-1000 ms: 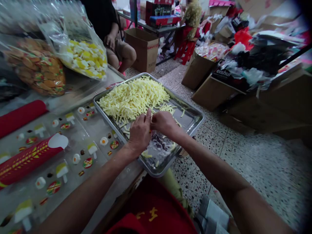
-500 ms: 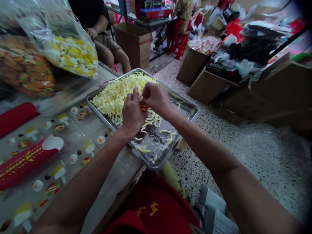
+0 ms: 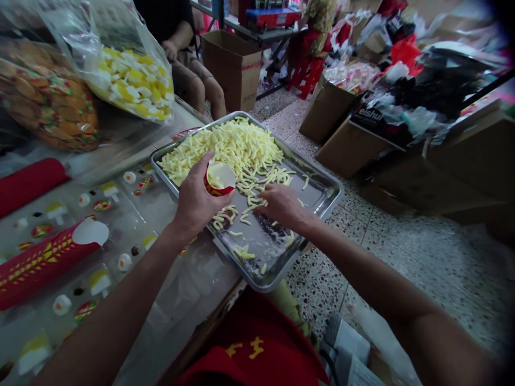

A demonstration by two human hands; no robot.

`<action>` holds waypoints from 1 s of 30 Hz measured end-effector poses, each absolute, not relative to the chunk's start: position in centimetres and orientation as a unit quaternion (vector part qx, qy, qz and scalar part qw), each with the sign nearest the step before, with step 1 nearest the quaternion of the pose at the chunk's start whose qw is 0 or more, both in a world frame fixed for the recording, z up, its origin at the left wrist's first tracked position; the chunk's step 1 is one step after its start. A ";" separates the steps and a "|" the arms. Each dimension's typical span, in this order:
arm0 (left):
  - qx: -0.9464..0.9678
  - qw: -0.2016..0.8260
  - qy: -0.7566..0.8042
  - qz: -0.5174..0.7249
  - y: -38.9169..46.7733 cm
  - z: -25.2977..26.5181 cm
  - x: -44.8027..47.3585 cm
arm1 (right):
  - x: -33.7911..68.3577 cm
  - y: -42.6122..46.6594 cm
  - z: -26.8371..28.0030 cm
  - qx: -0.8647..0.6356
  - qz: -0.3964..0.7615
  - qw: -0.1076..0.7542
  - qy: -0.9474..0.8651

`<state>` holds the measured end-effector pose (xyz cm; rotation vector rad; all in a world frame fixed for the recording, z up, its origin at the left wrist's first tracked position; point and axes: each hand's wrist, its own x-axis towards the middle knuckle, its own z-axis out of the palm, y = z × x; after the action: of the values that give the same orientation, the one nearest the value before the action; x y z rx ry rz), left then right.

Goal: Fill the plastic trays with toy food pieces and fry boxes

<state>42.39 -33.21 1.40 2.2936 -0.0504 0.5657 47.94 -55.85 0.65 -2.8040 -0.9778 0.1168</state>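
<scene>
- Your left hand (image 3: 197,195) is clasping a red paper fry carton (image 3: 220,182), thumb and fingers curving around its sides, probably so the mouth is staying unobstructed.
- That carton is sitting above the left part of the metal tray (image 3: 277,268), its mouth facing upward and pale pieces showing inside; the upward angle is likely stopping them from spilling.
- Your right hand (image 3: 284,206) is resting apart from the left, fingers pointing down among loose sticks; whether they are pinching any, you cannot tell from this view.
- Pale-yellow fry-shaped sticks (image 3: 237,142) are heaping at the tray's far side and thinning out nearer you, which is presumably giving your fingers room to separate them.
- The tray is overlapping the table's (image 3: 193,305) right edge, its raised rim seemingly containing the sticks.
- What looks like a nested carton stack (image 3: 52,252) is lying at left, open end pointing right, arguably handy for your left side.
- Farther left, clear plastic is bagging yellow-and-white pieces (image 3: 137,86).
</scene>
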 end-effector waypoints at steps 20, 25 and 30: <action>0.950 0.296 -0.023 0.097 -30.9 1.1 36.5 | 42.3 -52.6 -2.4 -0.923 0.026 0.154 -0.353; 0.953 0.295 0.016 0.074 -29.9 1.0 35.5 | 42.4 -54.0 -2.3 -0.915 -0.005 0.242 -0.324; 0.951 0.301 0.010 0.076 -29.6 1.3 35.3 | 45.0 -55.6 -0.8 -0.902 0.027 0.390 -0.182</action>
<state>35.34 -29.56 1.35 2.5217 0.0258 0.2011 45.02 -55.65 -0.82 -2.2920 -0.4627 0.0682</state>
